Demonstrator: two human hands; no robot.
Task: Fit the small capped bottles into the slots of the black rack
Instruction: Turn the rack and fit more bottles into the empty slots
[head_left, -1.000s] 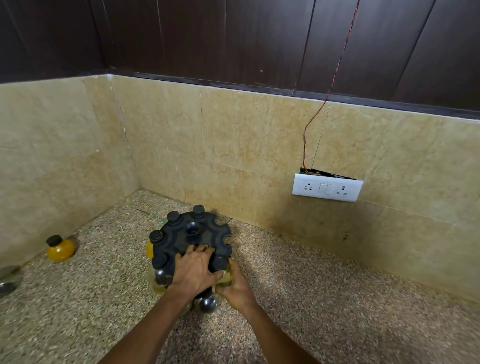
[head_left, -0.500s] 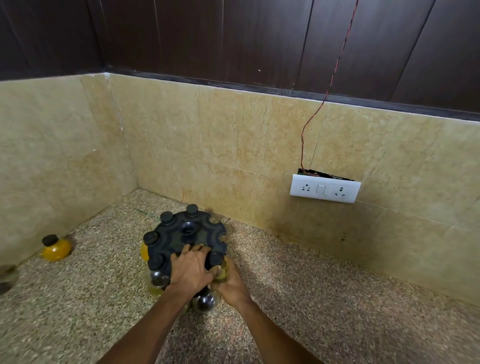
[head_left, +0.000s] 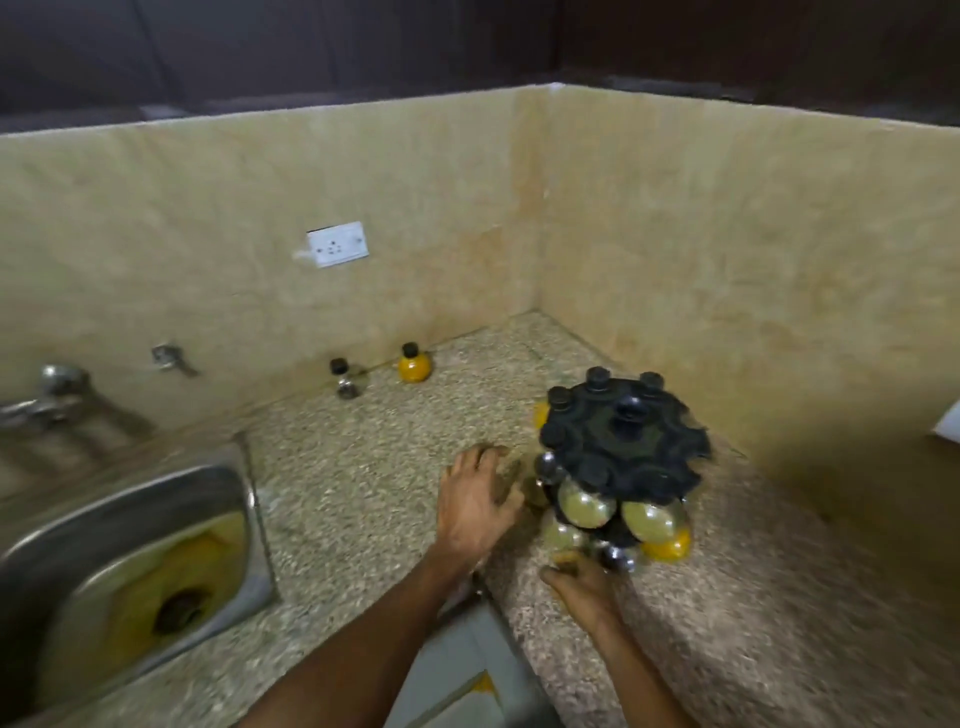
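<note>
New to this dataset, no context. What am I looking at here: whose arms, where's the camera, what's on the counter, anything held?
No robot here: the arms belong to a person, and the single picture comes from a wide-angle camera worn on the head, looking forward and down. The left hand hovers or rests on the speckled counter beside the black rack, fingers relaxed, holding nothing. The right hand is at the rack's foot; the frame is blurred, so whether it holds anything is unclear. The rack already carries round capped bottles. Two loose ones stand by the back wall: a yellow bottle and a clear bottle. A steel sink with a tap sits left, and a socket is on the wall.
</note>
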